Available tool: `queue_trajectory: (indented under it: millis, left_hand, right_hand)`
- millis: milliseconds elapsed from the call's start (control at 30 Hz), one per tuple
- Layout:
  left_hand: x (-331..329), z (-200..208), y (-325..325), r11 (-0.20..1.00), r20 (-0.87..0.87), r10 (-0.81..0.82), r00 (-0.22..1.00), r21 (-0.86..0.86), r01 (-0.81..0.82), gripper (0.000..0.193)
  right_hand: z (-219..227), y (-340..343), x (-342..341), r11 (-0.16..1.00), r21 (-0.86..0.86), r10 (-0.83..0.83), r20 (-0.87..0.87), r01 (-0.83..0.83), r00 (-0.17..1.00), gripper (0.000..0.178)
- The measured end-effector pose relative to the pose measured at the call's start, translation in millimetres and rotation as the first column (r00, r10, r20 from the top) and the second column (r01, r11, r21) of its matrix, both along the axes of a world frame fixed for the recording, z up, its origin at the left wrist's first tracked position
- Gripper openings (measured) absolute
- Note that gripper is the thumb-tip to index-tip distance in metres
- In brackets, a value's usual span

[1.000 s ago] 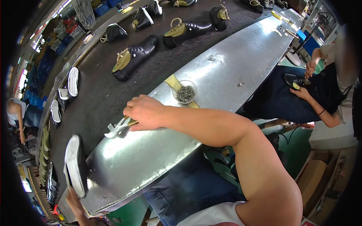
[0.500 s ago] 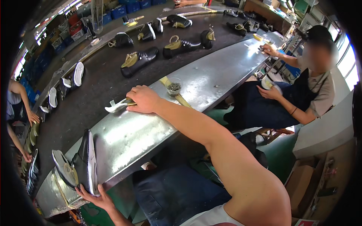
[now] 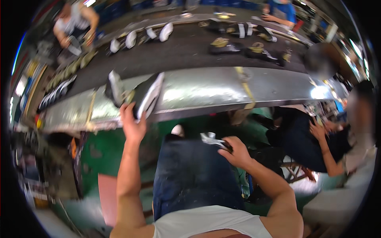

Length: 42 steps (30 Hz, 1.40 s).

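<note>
Two dark shoes with pale soles, a left one (image 3: 115,88) and a right one (image 3: 149,95), stand on end side by side at the metal bench's front edge. My left hand (image 3: 134,125) is closed at the lower end of the right shoe, fingers up between the two and thumb on its near side. Over my dark-clad lap, my right hand (image 3: 237,154) is wrapped around the handle of lasting pliers (image 3: 211,139). Their bright metal head points left, and motion blurs it. The palm hides most of the handle.
Behind the metal strip (image 3: 198,89) runs a dark belt with several shoes, some pale-soled (image 3: 166,32), others black with tan lining (image 3: 224,46). A co-worker (image 3: 325,139) sits close on the right. Another person (image 3: 77,27) handles shoe parts at far left. Yellow tape (image 3: 245,85) crosses the strip.
My view has swung left. The right hand has come back off the bench to above my lap, pliers still in it. The left hand has closed more on the shoe.
</note>
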<state>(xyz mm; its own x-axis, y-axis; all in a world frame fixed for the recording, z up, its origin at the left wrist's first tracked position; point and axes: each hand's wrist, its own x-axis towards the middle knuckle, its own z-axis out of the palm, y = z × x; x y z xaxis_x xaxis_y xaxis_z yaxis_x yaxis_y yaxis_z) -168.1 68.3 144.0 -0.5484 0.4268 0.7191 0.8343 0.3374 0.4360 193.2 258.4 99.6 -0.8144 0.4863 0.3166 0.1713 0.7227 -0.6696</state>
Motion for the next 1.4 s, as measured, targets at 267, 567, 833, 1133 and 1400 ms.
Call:
queue_trajectory:
  millis: [267,567,833,1133,1400]
  left_hand:
    - [98.2,83.9,-48.6,0.875,0.022,-0.428,0.904,0.259,0.408,0.052]
    - [142.9,-71.0,-17.8,0.799,0.785,-0.420,0.456,0.082,0.596,0.048]
    - [170.4,-97.8,-23.8,0.800,0.862,-0.494,0.113,0.400,0.447,0.051]
    - [168.3,-79.9,-25.7,0.778,0.881,-0.417,0.226,0.217,0.589,0.045]
    - [168.7,-102.5,-29.0,0.833,0.865,-0.473,0.165,0.379,0.404,0.042]
  right_hand:
    - [-38.8,-51.5,69.9,0.379,-0.914,-0.084,0.122,0.145,0.989,0.040]
    - [-16.2,-81.0,67.4,0.632,-0.774,0.127,0.144,0.032,0.981,0.033]
    - [3.9,-81.8,41.3,0.731,-0.677,0.375,0.299,-0.082,0.877,0.034]
    - [0.9,-70.1,11.5,0.474,-0.880,0.455,0.214,-0.032,0.865,0.020]
    - [-17.8,-63.7,-4.5,0.934,-0.259,0.333,0.374,-0.247,0.866,0.020]
